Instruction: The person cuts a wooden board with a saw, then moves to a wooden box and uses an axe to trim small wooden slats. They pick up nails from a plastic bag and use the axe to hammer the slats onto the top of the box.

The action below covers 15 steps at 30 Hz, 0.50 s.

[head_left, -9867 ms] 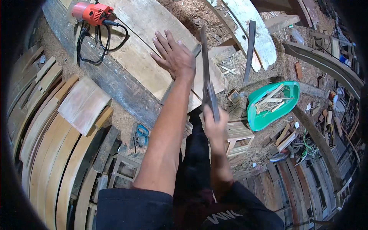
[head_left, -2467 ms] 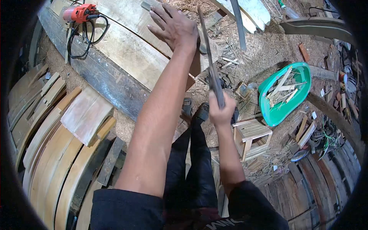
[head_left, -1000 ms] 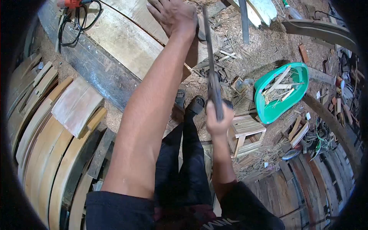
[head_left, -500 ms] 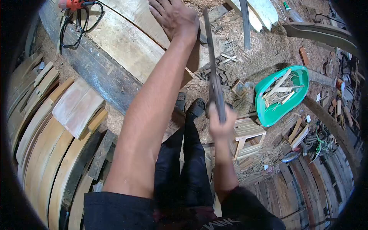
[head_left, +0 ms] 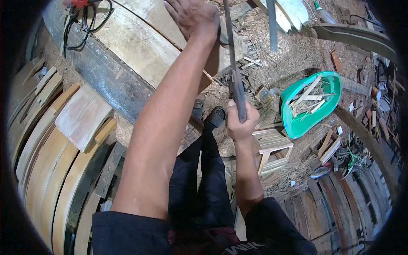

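My left hand (head_left: 194, 18) lies with its fingers stretched out on a pale wooden board (head_left: 158, 19) at the top of the view, bracing it. My right hand (head_left: 243, 122) is wrapped round the handle of a long, dark handsaw (head_left: 233, 51), seen almost edge-on. The saw's narrow blade points away from me, running just right of the board's end, and its far tip goes out of view. Beside that board lies another light plank (head_left: 131, 40).
A green plastic tub (head_left: 308, 124) with wood scraps stands at right, near a small slatted wooden stool (head_left: 274, 142). Curved boards (head_left: 53, 170) are stacked at left. A red power tool (head_left: 76, 3) with a black cord sits upper left. Sawdust and offcuts cover the ground.
My right hand has drawn the saw a little toward me, and its tip has slid past the top edge. My left hand stays on the board.
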Available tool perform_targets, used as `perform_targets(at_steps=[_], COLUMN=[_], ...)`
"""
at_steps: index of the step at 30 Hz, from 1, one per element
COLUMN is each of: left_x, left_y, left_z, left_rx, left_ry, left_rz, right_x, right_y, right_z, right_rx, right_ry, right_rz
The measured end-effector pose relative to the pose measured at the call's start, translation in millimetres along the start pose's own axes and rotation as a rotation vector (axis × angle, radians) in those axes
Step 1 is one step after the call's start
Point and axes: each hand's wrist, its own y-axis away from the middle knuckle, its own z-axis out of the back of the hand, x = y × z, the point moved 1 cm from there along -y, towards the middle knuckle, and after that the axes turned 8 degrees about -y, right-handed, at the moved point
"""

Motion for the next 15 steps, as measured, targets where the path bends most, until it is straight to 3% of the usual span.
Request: perform_targets(at_steps=[3,6,7,11,14,15], left_x=[-2,-7,-12,-18,-19,-21], left_y=[-2,8,13,12,4,4], left_z=[3,19,22,20,14,11], left_rx=[0.008,0.12,0.185,0.211,0.204,0.202], left_ry=[0.044,0.196,0.076,0.229,0.166,0.065], left_rz=[0.027,-0.063,-0.09,0.033,0.159,0.146], right_x=[-4,8,-1,3,-1,-1], right_y=[3,10,17,9,-9,-12], right_z=[1,5,11,15,19,23], right_rx=[-0.018,-0.057,-0.049,-0.09,-0.062,-0.037], right_ry=[0.009,0.089,0.079,0.008,-0.058,-0.028], right_rz=[0.021,0.091,0.059,0.041,-0.054,-0.001])
